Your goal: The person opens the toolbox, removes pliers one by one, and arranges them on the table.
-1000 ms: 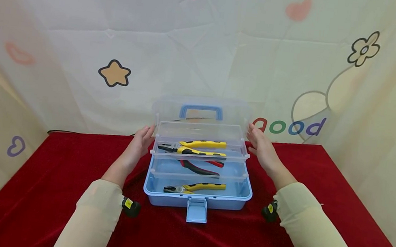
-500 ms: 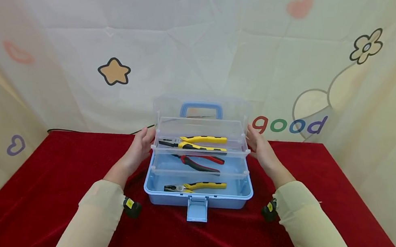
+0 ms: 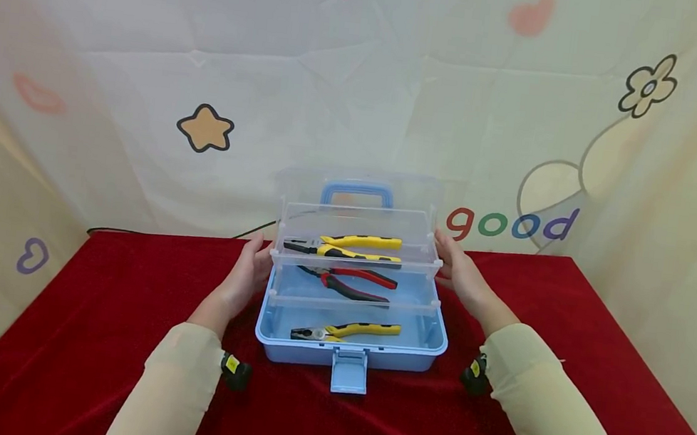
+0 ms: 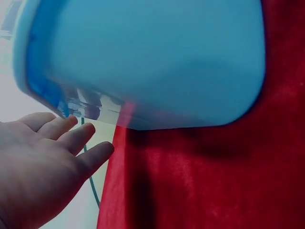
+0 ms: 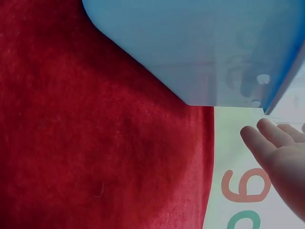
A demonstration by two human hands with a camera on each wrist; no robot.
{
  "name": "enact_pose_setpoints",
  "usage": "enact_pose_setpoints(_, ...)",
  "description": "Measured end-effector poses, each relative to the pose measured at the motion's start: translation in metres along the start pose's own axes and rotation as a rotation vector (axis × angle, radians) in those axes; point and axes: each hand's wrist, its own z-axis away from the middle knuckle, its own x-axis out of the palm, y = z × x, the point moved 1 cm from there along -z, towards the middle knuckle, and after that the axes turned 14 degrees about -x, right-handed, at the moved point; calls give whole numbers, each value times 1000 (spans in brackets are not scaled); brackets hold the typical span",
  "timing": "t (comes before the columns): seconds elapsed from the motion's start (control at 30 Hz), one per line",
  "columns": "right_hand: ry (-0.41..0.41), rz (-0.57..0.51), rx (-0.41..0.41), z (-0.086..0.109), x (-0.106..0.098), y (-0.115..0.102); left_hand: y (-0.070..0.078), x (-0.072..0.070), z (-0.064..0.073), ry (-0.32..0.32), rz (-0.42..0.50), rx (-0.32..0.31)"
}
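A blue toolbox (image 3: 282,350) sits with its clear lid (image 3: 301,178) raised and its clear trays spread in steps. Yellow-and-black pliers (image 3: 361,241) lie in the upper tray (image 3: 295,258). Red-and-black pliers (image 3: 356,293) lie on the tier below, and another yellow-handled pair (image 3: 364,330) rests in the bottom. My left hand (image 3: 240,280) is at the upper tray's left end, its fingers fairly straight; my right hand (image 3: 463,274) mirrors it at the right end. Fingertips are partly hidden behind the tray, so firm contact cannot be told. Neither hand curls round anything.
Red cloth (image 3: 116,334) covers the table. A patterned curtain (image 3: 110,97) hangs close behind the toolbox, and a dark cable (image 3: 117,231) runs along the back edge. The toolbox's front latch (image 3: 348,374) hangs down.
The trays with their pliers have shifted back and up a little, showing more of the red-and-black pliers. My left hand has edged right; both hands stay at the tray's ends.
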Motion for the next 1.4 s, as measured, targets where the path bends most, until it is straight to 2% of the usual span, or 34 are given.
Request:
enact_pose_setpoints(0.17,7,-50,9,-4,3,3,-2,0,-4,-29,46,4)
enact_pose_setpoints(0.43,9,-84,45,-7,10,11,-6,2,-9,-41,62,-21)
enact_pose_setpoints(0.67,57,-200,41,-6,10,8,-4,1,-8,-63,191,-34)
enact_pose_setpoints(0.83,84,-239,38,-6,10,5,-3,1,-6,-71,260,-28)
enact_pose_setpoints(1.17,95,-271,58,-4,11,3,-4,-3,3,-86,273,-14)
enact_pose_setpoints(1.4,82,-275,93,-2,11,5,-8,-4,6,-74,271,-38)
